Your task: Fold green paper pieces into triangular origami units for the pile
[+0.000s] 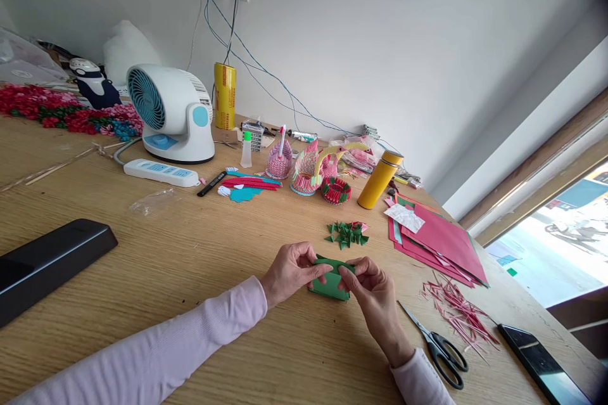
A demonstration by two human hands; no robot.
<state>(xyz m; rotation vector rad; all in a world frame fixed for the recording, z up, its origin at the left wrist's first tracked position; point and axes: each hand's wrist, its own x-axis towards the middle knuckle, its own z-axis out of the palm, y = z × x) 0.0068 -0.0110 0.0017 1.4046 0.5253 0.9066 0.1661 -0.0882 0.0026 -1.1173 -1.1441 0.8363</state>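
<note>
A piece of green paper (330,284), folded over on itself, is held just above the wooden table. My left hand (294,270) pinches its left side between thumb and fingers. On the right side, my right hand (373,288) grips the same paper, thumb on the near face. Parts of both hands' fingers are hidden behind the paper. Just beyond lies a small pile of folded green paper pieces (346,235) with a bit of pink. To the right of my right hand, scissors (439,348) with black handles rest on the table, blades slightly apart.
Pink paper strips (458,313) and a phone (541,360) lie at the right. Behind them are stacked red paper sheets (446,237). A yellow bottle (380,180), folded-paper swans (308,170), a white fan (175,113) and a power strip (160,172) stand farther back. A black case (52,265) is at left.
</note>
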